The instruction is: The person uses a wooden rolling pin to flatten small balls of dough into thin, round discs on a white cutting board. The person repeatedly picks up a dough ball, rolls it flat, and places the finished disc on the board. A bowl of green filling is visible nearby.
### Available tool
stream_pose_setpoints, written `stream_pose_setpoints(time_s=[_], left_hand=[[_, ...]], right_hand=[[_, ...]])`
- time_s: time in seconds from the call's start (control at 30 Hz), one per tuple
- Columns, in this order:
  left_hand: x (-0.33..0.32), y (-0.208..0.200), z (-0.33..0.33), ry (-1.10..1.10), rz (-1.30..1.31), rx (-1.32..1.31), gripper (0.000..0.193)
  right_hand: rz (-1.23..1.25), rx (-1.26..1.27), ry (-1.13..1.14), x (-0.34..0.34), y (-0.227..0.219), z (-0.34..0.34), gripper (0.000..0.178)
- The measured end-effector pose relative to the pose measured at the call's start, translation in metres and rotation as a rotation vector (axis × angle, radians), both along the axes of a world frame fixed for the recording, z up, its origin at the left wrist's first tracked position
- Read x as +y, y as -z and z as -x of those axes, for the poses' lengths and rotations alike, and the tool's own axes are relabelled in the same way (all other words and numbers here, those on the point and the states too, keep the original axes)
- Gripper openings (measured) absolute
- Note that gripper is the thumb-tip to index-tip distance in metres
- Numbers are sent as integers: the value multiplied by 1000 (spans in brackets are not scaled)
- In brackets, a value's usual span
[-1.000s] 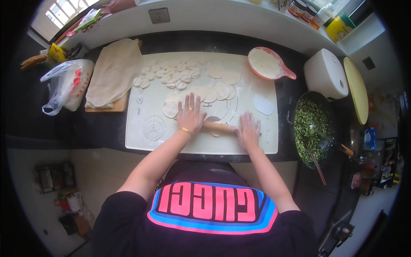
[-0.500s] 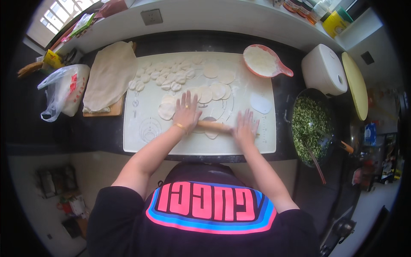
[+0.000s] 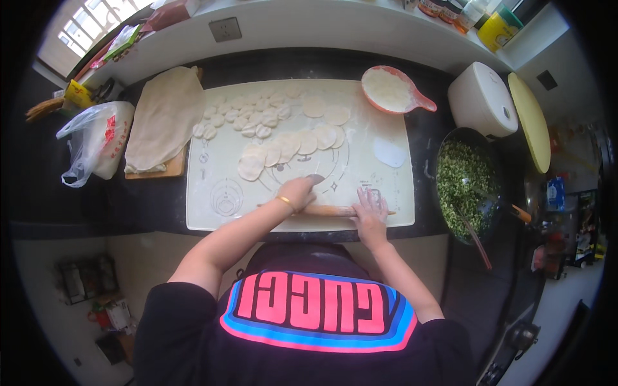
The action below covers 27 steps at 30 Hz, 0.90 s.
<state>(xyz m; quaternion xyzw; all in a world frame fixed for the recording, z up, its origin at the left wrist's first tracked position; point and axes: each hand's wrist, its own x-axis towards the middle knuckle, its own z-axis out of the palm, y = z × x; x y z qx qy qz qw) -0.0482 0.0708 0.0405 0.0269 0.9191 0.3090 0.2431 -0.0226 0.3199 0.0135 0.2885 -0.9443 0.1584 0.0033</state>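
On the pale printed mat [image 3: 393, 199], a wooden rolling pin [image 3: 328, 210] lies crosswise near the front edge. My right hand [image 3: 371, 219] rests on the pin's right part, fingers stretched out and spread past it. My left hand [image 3: 297, 193] is closed just beyond the pin, fingers bunched together; whatever they hold is hidden. A dark grey patch [image 3: 315, 178] shows at its fingertips. Beyond that hand, a curved row of overlapping round dough wrappers [image 3: 290, 145] stretches across the mat. Two more wrappers [image 3: 336, 116] lie farther back, beside several small flattened dough pieces [image 3: 248, 116].
A red bowl of flour [image 3: 389, 90] stands at the back right, with a white scraper [image 3: 389, 153] below it. To the right are a pan of chopped green filling [image 3: 467, 183] and a white appliance [image 3: 483, 100]. Leftward, a dough sheet [image 3: 164, 116] covers a board beside a plastic bag [image 3: 100, 138].
The rolling pin has come nearer to me. My left hand has left the pin, turned inward and closed its fingers. My right hand has moved slightly nearer with the pin.
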Motion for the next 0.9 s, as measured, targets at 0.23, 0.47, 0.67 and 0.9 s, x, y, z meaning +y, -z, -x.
stream_pose_setpoints(time_s=[0.23, 0.47, 0.67, 0.9], left_hand=[[-34, 23, -65, -123, 462, 537, 64], [-60, 32, -51, 58, 358, 394, 70], [-55, 20, -44, 33, 328, 427, 74], [-68, 19, -90, 285, 259, 358, 73]], right_hand=[[-106, -119, 140, -19, 2, -2, 57], [-202, -200, 81, -30, -21, -8, 76], [-154, -119, 168, -34, -2, 0, 79], [-186, -296, 49, -20, -31, -46, 76]])
